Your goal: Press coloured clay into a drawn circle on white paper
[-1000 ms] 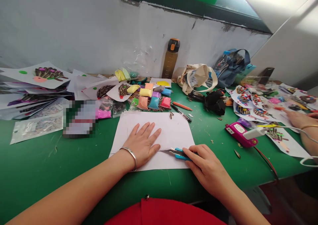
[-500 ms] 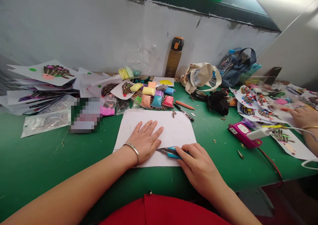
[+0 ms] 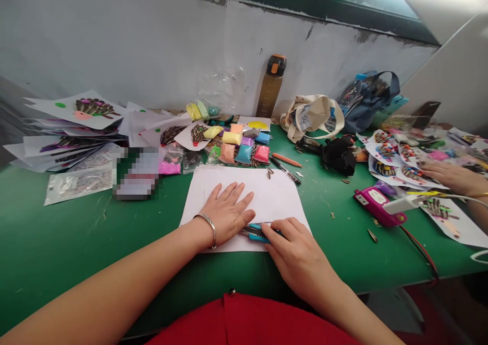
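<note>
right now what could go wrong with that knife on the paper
The blade of the blue utility knife, gripped in the right hand, points at the left hand, so a slip could nick it. The white paper sheet seems held only by the left hand's pressure, so it might shift.

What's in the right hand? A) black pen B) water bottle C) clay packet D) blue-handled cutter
D: the right hand grips the blue-handled cutter at the edge of the white paper sheet, while the left hand lies flat on the sheet.
</note>
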`<state>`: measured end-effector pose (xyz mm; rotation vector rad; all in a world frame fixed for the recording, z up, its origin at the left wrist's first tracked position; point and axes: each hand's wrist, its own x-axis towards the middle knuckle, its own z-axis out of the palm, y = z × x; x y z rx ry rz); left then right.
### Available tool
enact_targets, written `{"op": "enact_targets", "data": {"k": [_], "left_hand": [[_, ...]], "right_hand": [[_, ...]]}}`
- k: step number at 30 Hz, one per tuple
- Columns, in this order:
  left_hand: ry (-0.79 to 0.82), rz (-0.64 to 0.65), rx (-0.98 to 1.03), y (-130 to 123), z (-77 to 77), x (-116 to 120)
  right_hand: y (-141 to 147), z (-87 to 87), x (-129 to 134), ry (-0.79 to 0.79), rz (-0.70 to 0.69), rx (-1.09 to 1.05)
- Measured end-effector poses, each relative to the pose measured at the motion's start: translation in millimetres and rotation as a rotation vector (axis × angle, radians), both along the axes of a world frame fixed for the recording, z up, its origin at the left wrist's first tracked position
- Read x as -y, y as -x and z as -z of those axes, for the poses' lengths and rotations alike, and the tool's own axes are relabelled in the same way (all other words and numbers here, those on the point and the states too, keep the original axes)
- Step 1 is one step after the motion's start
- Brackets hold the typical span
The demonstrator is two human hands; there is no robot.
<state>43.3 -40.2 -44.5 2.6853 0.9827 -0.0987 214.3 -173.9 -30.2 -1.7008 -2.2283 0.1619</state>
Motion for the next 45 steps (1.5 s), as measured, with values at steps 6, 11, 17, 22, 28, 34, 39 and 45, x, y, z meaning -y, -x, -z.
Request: {"op": "enact_targets", "data": {"k": [6, 11, 17, 22, 28, 34, 39, 45], "left_hand": [[0.052, -0.004, -0.018, -0.8, -3.8, -1.9], [0.120, 0.000, -0.027, -0.7, -12.6, -3.4], [0.169, -0.016, -0.028, -0.7, -14.6, -6.0], [0.177, -0.020, -0.026, -1.1, -11.6, -8.8], [0.162, -0.002, -0.044, -1.1, -13.6, -9.6], [0.116, 0.017, -0.058, -1.6, -10.3, -12.8], [0.160, 0.005, -0.019, -1.0, -7.7, -14.7], [0.191, -0.020, -0.040, -2.5, -11.6, -14.4]], "right_hand": [[10.1, -3.0, 1.4, 0.043, 0.010, -0.018], [0.7, -1.2, 5.8, 0.051, 0.070, -0.021], [0.9, 0.0, 5.7, 0.053, 0.115, -0.023], [25.8, -2.4, -6.1, 0.036, 0.073, -0.009], [25.5, -1.4, -5.3, 0.012, 0.014, -0.021], [34.4, 1.4, -8.9, -0.016, 0.034, -0.022], [38.3, 4.0, -9.2, -0.046, -0.007, -0.005], [43.7, 6.6, -14.0, -0.039, -0.017, -0.010]]}}
